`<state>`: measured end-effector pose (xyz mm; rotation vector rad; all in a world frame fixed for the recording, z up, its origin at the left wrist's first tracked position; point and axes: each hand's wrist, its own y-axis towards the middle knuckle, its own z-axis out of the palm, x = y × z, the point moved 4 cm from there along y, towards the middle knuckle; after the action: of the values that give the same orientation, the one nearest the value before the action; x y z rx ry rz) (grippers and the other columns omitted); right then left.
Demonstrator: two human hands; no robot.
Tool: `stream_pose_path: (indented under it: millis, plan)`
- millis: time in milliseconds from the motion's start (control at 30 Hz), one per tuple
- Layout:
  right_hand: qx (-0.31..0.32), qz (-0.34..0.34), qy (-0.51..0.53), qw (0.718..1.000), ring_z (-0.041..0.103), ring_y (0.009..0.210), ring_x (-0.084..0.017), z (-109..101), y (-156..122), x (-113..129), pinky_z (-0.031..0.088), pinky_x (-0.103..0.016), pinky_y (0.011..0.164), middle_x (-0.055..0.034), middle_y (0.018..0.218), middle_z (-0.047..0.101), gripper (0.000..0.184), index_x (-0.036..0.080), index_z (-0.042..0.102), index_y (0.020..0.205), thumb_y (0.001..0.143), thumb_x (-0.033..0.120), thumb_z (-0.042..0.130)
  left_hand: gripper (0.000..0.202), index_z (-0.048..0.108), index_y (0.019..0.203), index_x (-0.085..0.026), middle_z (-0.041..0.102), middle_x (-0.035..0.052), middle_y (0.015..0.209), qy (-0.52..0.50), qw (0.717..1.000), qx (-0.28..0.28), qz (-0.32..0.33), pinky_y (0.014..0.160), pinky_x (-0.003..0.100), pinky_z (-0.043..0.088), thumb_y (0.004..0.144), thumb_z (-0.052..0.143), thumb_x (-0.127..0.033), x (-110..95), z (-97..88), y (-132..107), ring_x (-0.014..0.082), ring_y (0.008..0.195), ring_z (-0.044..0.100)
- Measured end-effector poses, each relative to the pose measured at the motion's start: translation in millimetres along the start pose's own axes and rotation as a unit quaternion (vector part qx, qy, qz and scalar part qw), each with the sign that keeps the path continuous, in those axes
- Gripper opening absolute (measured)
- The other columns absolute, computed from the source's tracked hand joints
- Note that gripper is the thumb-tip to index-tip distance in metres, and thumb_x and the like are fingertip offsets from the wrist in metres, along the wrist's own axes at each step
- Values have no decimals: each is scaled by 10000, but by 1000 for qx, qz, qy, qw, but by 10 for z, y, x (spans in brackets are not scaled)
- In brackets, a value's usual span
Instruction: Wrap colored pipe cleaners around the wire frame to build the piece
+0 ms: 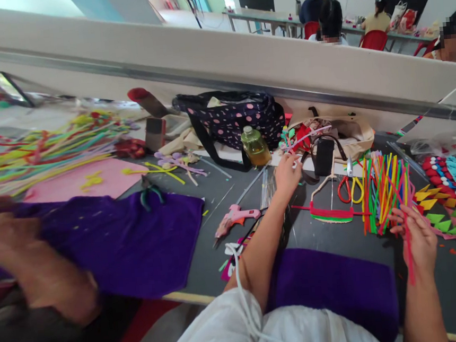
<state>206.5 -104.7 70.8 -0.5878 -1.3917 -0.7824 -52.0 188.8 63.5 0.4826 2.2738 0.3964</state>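
Observation:
My left hand (pixel 288 173) reaches far forward across the dark table (pixel 337 236). Its fingers curl down beside a yellow liquid bottle (pixel 254 146) and a beige bag (pixel 352 136) stuffed with craft pieces; whatever they hold is hidden. My right hand (pixel 417 237) is closed around a red pipe cleaner (pixel 409 251), held upright near the table's front right. Just left of that hand lies a bundle of coloured pipe cleaners (pixel 383 189). A purple cloth (pixel 337 286) lies under my arms at the table edge.
A pink glue gun (pixel 236 216) and scissors (pixel 349 188) lie mid-table. At the left are a second purple cloth (pixel 126 238), pink felt (pixel 85 181), more pipe cleaners (pixel 42 150) and another person's blurred arm (pixel 32 262). A dotted bag (pixel 235 117) stands behind, and people sit beyond the partition.

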Motion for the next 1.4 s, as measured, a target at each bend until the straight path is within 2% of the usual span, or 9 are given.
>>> stream_pose_path:
  millis: [133, 233, 333, 433, 500, 600, 733, 900, 1400]
  plan:
    - [17, -26, 85, 996, 688, 896, -236, 75, 4, 205, 547, -273, 580, -118, 1039, 686, 393, 161, 668, 1077, 710, 281, 740, 182, 668, 997, -191, 639, 46, 984, -44, 997, 58, -14, 794, 282, 471, 836, 584, -214, -49, 50, -373, 158, 805, 597]
    - [-43, -70, 82, 993, 669, 692, -154, 43, 19, 318, 509, -231, 529, -68, 867, 693, 347, 144, 678, 984, 681, 281, 778, 161, 681, 959, -192, 656, 32, 925, -77, 991, 104, -34, 765, 263, 473, 832, 583, -197, -49, 111, -649, 142, 767, 594]
    - [-118, -102, 63, 986, 545, 465, -93, -25, 50, 396, 391, -197, 394, -18, 647, 634, 273, 121, 677, 858, 752, 369, 715, 146, 687, 925, -191, 667, 29, 909, -99, 985, 133, -41, 764, 258, 470, 830, 577, -177, -88, 172, -901, 141, 782, 600]
    - [-160, -133, 71, 976, 400, 361, -52, -49, 99, 433, 249, -174, 326, 26, 556, 570, 244, 131, 668, 813, 787, 373, 659, 154, 687, 934, -189, 671, 29, 900, -128, 976, 172, -28, 765, 251, 472, 831, 575, -163, -173, 268, -1098, 138, 798, 611]
    - [-164, -138, 82, 973, 350, 339, -38, -12, 132, 408, 204, -168, 316, 39, 534, 555, 214, 139, 650, 767, 778, 352, 657, 159, 688, 937, -191, 673, 31, 908, -134, 972, 190, -19, 781, 253, 472, 824, 583, -154, -226, 334, -1167, 142, 822, 615]
    - [-146, -106, 68, 981, 368, 332, -42, 106, 171, 266, 217, -173, 311, 23, 546, 594, 214, 145, 611, 710, 761, 345, 666, 168, 689, 951, -194, 677, 36, 917, -136, 972, 191, -22, 813, 261, 472, 827, 581, -156, -269, 408, -1159, 152, 864, 619]
    - [-114, -48, 56, 991, 402, 340, -47, 253, 199, -44, 243, -171, 316, 3, 593, 644, 236, 146, 601, 744, 743, 373, 669, 186, 693, 970, -198, 681, 40, 941, -112, 974, 197, -27, 832, 272, 471, 823, 586, -166, -271, 480, -1072, 164, 888, 620]
    - [-100, 0, 49, 994, 417, 359, -45, 317, 230, -363, 266, -160, 322, -5, 605, 656, 277, 156, 567, 728, 724, 408, 682, 190, 707, 951, -207, 683, 38, 937, -76, 975, 208, -20, 847, 283, 464, 813, 584, -164, -228, 547, -1072, 177, 912, 612]
    - [-89, 52, 27, 994, 454, 377, -53, 419, 246, -740, 280, -157, 327, -20, 628, 669, 326, 145, 566, 752, 698, 444, 687, 195, 682, 993, -222, 653, 62, 971, 18, 972, 234, 25, 854, 335, 446, 830, 580, -188, -314, 732, -1013, 221, 965, 543]
